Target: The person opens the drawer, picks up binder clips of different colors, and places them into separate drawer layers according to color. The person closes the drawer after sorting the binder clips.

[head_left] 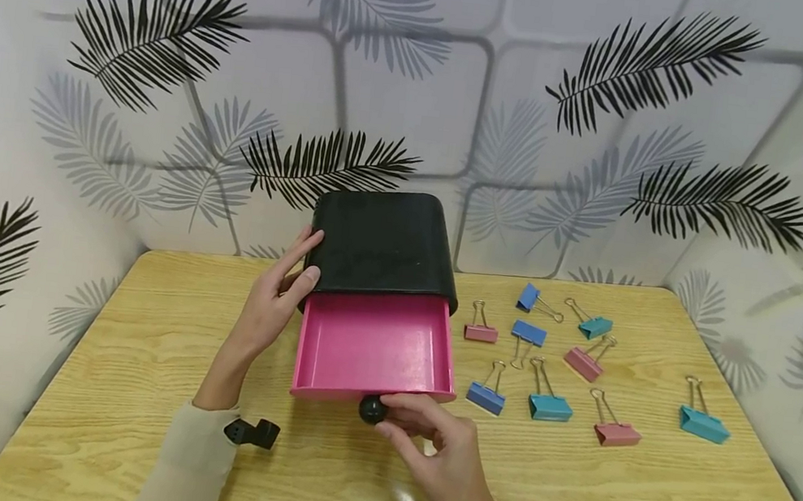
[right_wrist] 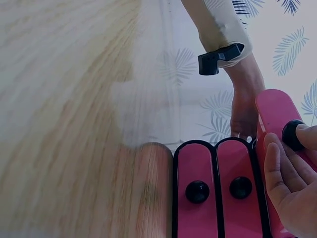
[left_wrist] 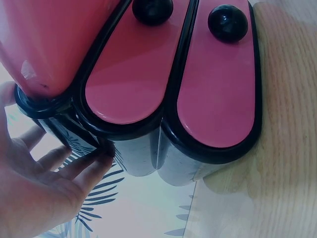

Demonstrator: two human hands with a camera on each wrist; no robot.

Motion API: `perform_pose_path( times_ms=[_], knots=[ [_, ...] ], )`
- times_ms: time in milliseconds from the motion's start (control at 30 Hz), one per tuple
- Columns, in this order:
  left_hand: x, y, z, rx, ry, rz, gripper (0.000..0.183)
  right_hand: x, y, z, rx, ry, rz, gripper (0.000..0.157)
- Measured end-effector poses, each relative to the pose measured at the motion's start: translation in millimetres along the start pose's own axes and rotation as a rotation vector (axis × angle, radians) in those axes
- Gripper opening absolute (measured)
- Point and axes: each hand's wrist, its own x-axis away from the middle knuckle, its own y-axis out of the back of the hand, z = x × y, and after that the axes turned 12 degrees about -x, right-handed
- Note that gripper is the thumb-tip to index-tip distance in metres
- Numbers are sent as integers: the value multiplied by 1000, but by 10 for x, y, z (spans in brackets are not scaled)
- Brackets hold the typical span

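Note:
A black drawer unit [head_left: 380, 240] stands at the back of the table, its top pink drawer [head_left: 377, 346] pulled out. Against the unit's left side rests my left hand [head_left: 271, 302], thumb at the top edge; its fingers reach along the side wall in the left wrist view. My right hand [head_left: 446, 451] pinches the round black knob [head_left: 372, 409] on the drawer's front between thumb and fingers. Below it, two lower drawers [left_wrist: 133, 84] with black knobs are pushed in, as the left wrist view shows.
Several binder clips lie right of the unit: blue ones [head_left: 485, 398], teal ones [head_left: 550, 407] and pink ones [head_left: 617, 434]. One teal clip [head_left: 703, 423] is farther right, near the table's edge. A leaf-patterned wall covering [head_left: 417, 105] stands behind the wooden table [head_left: 318, 487].

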Motion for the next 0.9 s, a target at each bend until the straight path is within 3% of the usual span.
perform_pose_path(
  times_ms=[900],
  knots=[
    [-1, 1, 6, 14, -7, 0, 50, 92, 10, 9, 48, 30, 16, 33]
  ],
)
